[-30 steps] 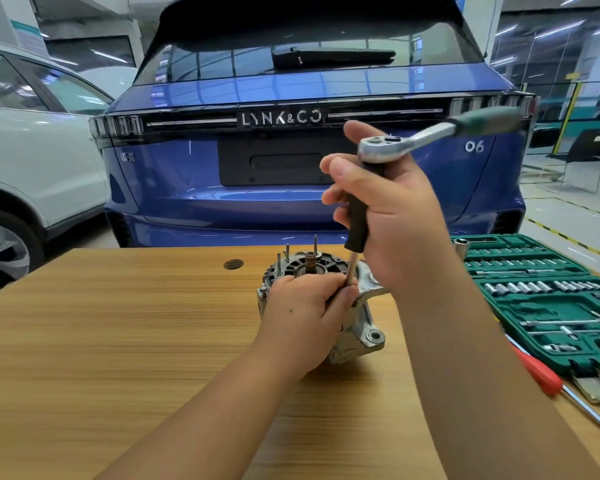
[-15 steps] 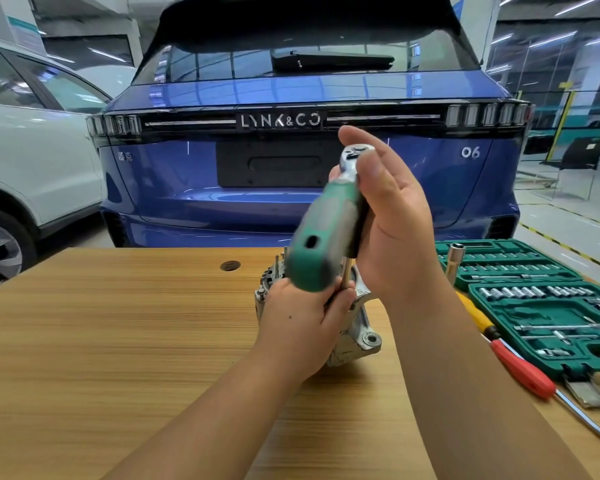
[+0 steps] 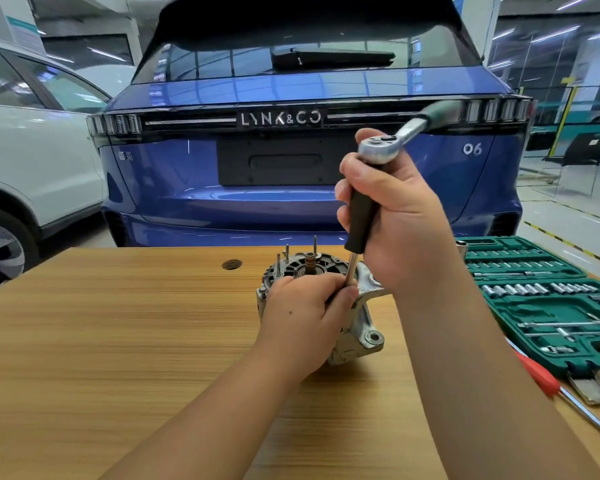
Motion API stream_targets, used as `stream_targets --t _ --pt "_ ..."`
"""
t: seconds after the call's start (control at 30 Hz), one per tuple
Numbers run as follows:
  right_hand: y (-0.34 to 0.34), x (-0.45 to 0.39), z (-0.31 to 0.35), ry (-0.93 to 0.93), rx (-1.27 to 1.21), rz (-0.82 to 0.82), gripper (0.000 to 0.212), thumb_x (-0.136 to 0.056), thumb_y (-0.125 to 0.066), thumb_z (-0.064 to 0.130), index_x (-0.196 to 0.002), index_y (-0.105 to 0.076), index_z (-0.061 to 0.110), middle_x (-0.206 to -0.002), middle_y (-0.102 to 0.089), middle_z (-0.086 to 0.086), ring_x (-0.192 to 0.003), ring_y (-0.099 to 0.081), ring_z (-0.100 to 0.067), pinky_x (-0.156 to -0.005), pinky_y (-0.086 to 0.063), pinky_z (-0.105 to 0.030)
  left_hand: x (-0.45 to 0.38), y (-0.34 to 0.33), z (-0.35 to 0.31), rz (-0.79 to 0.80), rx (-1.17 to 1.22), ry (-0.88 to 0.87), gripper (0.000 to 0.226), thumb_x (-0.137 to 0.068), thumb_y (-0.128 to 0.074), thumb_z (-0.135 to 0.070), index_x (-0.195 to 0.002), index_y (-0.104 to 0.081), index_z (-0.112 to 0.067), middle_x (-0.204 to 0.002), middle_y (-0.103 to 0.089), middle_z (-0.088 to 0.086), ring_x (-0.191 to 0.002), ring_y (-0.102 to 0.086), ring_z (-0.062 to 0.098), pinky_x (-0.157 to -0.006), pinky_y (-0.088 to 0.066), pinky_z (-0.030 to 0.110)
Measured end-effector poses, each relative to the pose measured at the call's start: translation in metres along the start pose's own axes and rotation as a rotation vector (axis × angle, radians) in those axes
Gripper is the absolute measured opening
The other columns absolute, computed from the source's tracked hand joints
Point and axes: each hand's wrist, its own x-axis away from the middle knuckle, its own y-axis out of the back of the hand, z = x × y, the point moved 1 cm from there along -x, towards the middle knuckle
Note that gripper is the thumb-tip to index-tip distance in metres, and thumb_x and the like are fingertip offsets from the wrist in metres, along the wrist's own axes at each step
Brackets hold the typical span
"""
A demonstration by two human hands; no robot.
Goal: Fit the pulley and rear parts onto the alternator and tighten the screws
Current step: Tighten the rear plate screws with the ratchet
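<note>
The silver alternator point(image 3: 361, 336) stands on the wooden table point(image 3: 118, 341) with its open rear face up and several thin studs sticking out of it. My left hand point(image 3: 305, 313) lies over its near side and pinches the lower end of a steel extension bar point(image 3: 351, 270). My right hand point(image 3: 395, 216) grips the black upper part of that upright bar just under the ratchet wrench head point(image 3: 378, 148). The green ratchet handle points up and to the right, blurred. The bar's tip is hidden behind my left hand.
A green socket set case point(image 3: 548, 303) lies open at the table's right edge, with a red-handled screwdriver point(image 3: 541, 375) in front of it. A blue car point(image 3: 291, 161) stands close behind the table and a white car point(image 3: 32, 161) at the left. A round hole point(image 3: 231, 264) is in the tabletop.
The ratchet handle has swung from pointing toward me back to the far right, as it was one second ago. Both hands stay on the bar and the alternator.
</note>
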Motion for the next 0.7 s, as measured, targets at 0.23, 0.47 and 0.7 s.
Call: stream_targets --t 0.23,0.47,0.7 --pt "-0.0084 0.0006 -0.0062 0.292 0.241 0.082 0.032 -0.09 -0.061 0.01 -0.117 -0.057 0.026 -0.08 -0.06 0.003 -0.06 -0.052 -0.02 -0.055 -0.045 -0.032 -0.0006 -0.0015 0.0003 -0.012 0.02 -0.004 0.031 -0.104 -0.049 -0.034 -0.073 -0.051 -0.04 -0.06 -0.055 -0.015 -0.064 -0.052 0.003 -0.094 -0.043 0.045" --pt "-0.0033 -0.0007 0.0025 0.005 -0.088 0.245 0.042 -0.084 -0.054 0.037 -0.123 -0.057 0.02 -0.08 -0.062 -0.009 -0.061 -0.051 -0.025 -0.06 -0.034 -0.036 0.0002 -0.003 0.0025 -0.028 0.036 -0.015 0.03 -0.104 -0.049 -0.035 -0.081 -0.065 -0.026 -0.064 -0.06 -0.009 -0.065 -0.055 0.006 -0.091 -0.044 0.047" --pt "-0.0071 -0.0014 0.0007 -0.035 -0.093 0.182 0.074 -0.069 -0.079 0.057 -0.123 -0.055 0.013 -0.08 -0.063 -0.005 -0.06 -0.055 -0.018 -0.06 -0.046 -0.026 0.0 -0.0027 0.0007 -0.039 0.035 -0.008 0.035 -0.104 -0.049 -0.037 -0.07 -0.054 -0.036 -0.058 -0.053 -0.019 -0.063 -0.051 0.001 -0.089 -0.041 0.044"
